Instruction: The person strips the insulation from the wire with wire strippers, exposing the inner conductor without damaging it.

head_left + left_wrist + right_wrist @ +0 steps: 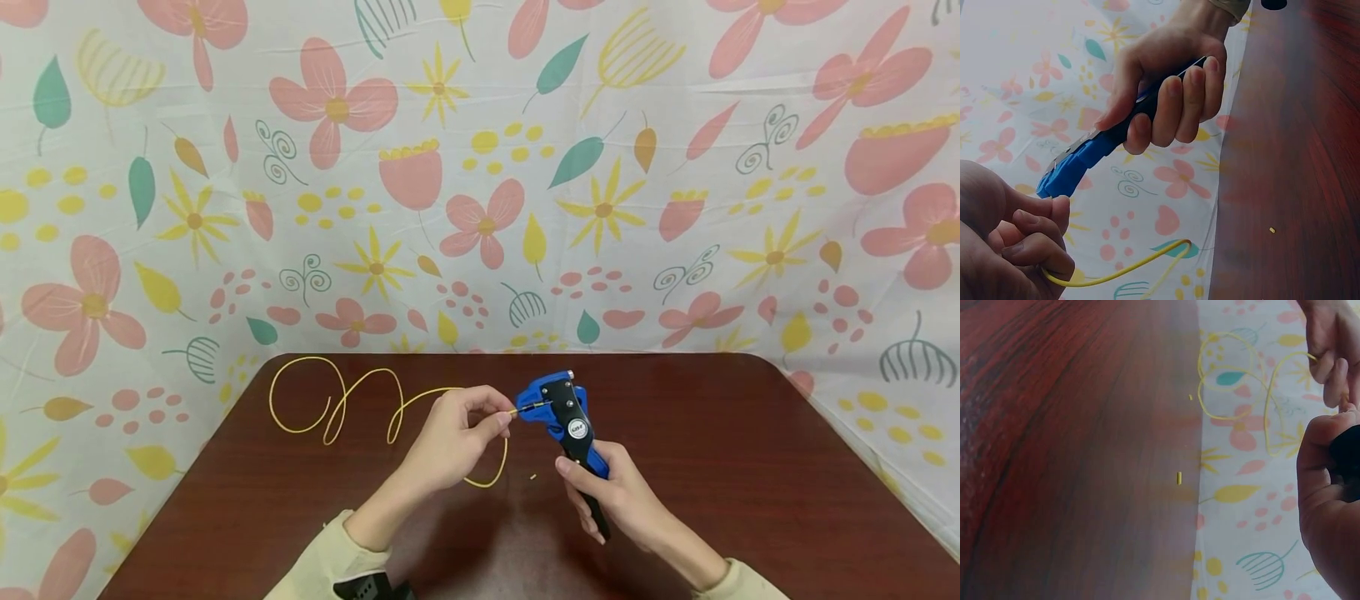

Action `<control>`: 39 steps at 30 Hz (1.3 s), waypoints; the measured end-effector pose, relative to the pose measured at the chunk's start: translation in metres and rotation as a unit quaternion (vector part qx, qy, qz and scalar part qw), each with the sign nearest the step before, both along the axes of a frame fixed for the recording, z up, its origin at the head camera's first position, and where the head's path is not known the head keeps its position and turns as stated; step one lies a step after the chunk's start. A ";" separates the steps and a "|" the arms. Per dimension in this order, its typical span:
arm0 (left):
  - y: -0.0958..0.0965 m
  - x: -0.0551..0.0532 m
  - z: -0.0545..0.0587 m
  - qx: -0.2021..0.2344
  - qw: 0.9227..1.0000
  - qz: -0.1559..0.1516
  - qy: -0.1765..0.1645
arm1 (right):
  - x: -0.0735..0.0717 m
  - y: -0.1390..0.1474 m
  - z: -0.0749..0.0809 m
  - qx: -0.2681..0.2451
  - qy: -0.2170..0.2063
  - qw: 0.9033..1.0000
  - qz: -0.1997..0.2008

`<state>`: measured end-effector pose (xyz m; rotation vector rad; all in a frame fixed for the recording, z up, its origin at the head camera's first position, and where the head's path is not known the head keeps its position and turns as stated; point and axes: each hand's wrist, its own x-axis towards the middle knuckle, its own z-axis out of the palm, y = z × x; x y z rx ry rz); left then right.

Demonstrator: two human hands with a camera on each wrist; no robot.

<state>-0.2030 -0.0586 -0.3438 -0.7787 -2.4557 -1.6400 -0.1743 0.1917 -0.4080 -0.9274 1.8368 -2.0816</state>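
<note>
My left hand point(453, 437) pinches a thin yellow wire point(307, 430) close to its end, between thumb and forefinger. That end reaches into the head of a blue and black wire stripper point(576, 429). My right hand point(626, 496) grips the stripper's handles, its head tilted up and toward the left hand. In the left wrist view the stripper's blue head point(1067, 174) sits right at the left fingertips, and the wire point(1129, 270) loops out below the left hand point(1013, 244). The right wrist view shows the right hand point(1329, 500) round the dark handle.
The wire's long tail curls in loose loops over the left part of the dark brown table point(712, 417). A short yellow piece point(533, 477) lies on the tabletop between the hands; a second small bit point(1190, 397) shows in the right wrist view. Behind hangs a flowered cloth point(480, 300).
</note>
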 end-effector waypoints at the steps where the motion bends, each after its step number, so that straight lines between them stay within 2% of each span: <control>1: 0.000 0.000 0.000 0.000 1.000 -0.001 -0.001 | 0.000 0.000 0.000 0.000 -0.001 1.000 0.000; 9: -0.001 0.001 0.000 -0.003 1.000 -0.003 -0.003 | 0.002 -0.002 0.000 0.014 -0.012 1.000 -0.016; 25: -0.002 0.001 0.000 -0.003 1.000 -0.001 -0.010 | 0.001 -0.004 0.001 0.010 -0.013 1.000 -0.009; 39: -0.002 -0.001 -0.001 -0.002 1.000 -0.004 -0.003 | 0.003 -0.003 0.002 0.024 -0.031 0.999 -0.028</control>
